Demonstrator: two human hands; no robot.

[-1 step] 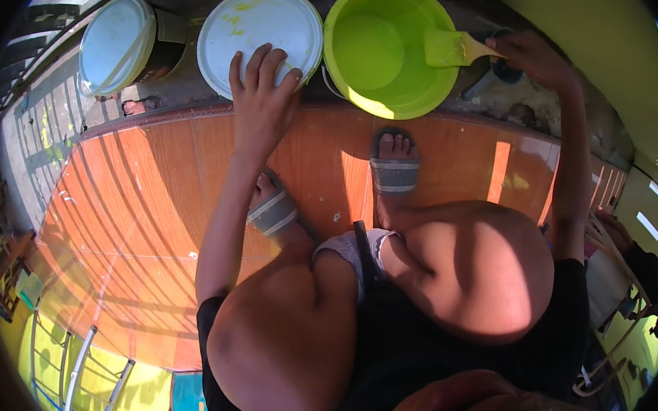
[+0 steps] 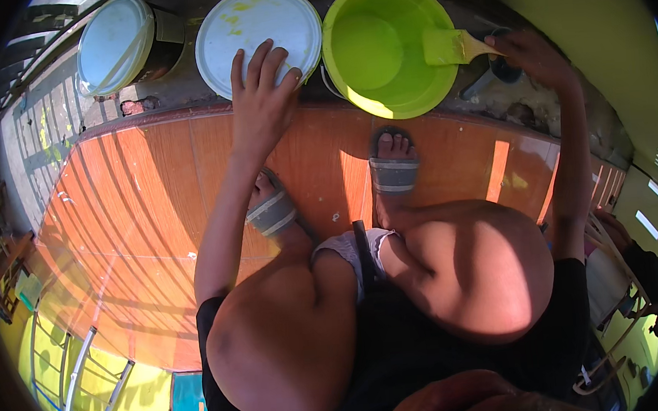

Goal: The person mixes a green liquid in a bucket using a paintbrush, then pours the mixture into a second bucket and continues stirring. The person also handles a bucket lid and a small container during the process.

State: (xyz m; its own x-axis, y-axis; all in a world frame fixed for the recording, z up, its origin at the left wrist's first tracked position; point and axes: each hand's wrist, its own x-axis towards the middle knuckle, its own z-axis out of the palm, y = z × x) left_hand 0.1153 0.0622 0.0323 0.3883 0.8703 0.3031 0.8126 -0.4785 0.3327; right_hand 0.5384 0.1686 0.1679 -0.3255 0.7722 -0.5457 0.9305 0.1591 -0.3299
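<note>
My left hand (image 2: 265,98) lies with spread fingers on the near edge of a round white lid (image 2: 253,26) streaked with yellow paint, on a bucket. Beside it on the right stands a lime-green bucket (image 2: 332,62) with paint of about the same colour in it. My right hand (image 2: 530,58) is closed on the handle of a wide paintbrush (image 2: 444,47). The brush's bristles are coated in lime paint and reach over the bucket's right rim. Under my right hand, a dark blue cup-like thing with a handle (image 2: 502,70) is partly hidden.
A second bucket with a white lid (image 2: 114,48) stands at the far left on the rough ledge. Orange tiles (image 2: 143,197) lie under my sandalled feet. A green wall (image 2: 595,53) rises on the right. A metal ladder (image 2: 76,380) is at the lower left, and another person (image 2: 648,281) is at the right edge.
</note>
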